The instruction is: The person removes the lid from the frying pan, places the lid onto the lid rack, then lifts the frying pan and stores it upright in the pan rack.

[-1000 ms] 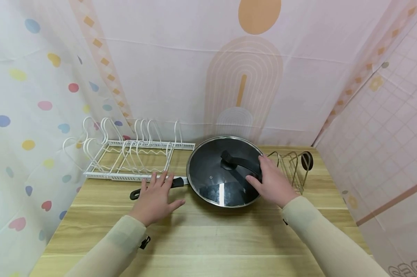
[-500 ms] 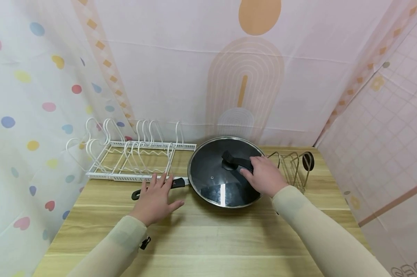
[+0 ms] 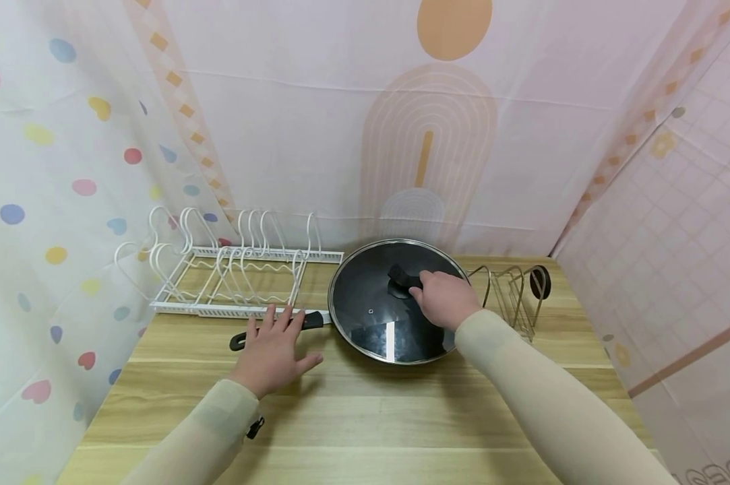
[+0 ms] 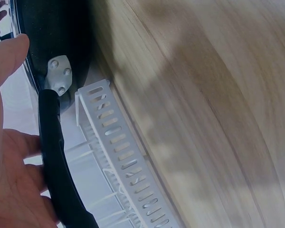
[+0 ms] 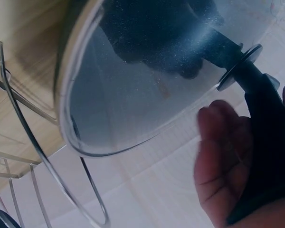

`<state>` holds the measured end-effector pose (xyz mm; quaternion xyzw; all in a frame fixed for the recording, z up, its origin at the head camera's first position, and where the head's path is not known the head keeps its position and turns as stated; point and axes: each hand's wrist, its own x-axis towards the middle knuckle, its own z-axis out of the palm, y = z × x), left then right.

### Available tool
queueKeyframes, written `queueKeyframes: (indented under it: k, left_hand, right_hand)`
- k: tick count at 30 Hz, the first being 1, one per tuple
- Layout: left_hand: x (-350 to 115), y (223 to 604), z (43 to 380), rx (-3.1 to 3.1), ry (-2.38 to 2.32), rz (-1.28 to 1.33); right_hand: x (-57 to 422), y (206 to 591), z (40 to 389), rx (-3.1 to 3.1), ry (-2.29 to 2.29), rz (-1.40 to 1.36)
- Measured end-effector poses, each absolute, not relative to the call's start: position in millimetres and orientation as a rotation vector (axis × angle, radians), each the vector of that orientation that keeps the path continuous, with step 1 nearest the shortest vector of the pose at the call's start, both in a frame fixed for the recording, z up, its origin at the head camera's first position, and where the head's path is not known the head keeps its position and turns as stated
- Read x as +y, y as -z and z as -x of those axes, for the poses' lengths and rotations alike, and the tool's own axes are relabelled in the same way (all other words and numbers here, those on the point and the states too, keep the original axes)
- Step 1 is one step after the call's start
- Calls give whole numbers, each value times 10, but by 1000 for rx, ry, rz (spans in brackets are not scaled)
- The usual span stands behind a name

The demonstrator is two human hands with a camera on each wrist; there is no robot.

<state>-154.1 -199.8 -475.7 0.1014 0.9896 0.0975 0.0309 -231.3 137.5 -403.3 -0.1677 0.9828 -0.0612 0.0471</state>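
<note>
A frying pan [image 4: 66,28] stands mid-table under a glass lid [image 3: 365,289] with a metal rim. Its black handle [image 3: 312,320] points left. My left hand [image 3: 270,357] lies over that handle with fingers spread and thumb apart; in the left wrist view the fingers show just behind the handle without curling round it. On the lid, my right hand [image 3: 446,300] grips the black lid handle [image 3: 403,277], and its palm covers the outer end. In the right wrist view the curled fingers [image 5: 221,161] come round that lid handle. The lid sits over the pan.
Behind the pan handle at the left stands a white wire rack [image 3: 219,310] with tall loops. A bronze wire rack [image 3: 513,296] is close to the pan's right side, with a black round piece [image 3: 540,283] at its end. Patterned curtains [image 3: 316,135] hang around the wooden table [image 3: 365,431].
My right hand has slid left along the lid handle towards its knob and closed its fingers round it. The left hand, pan and lid have stayed in place.
</note>
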Motion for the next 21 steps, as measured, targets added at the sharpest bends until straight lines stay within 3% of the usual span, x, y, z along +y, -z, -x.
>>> queueKeyframes:
  k: [21]
  left_hand:
    - [-1943, 4781, 1525, 3094, -213, -302]
  right_hand:
    - [1293, 4098, 2439, 3009, 161, 357]
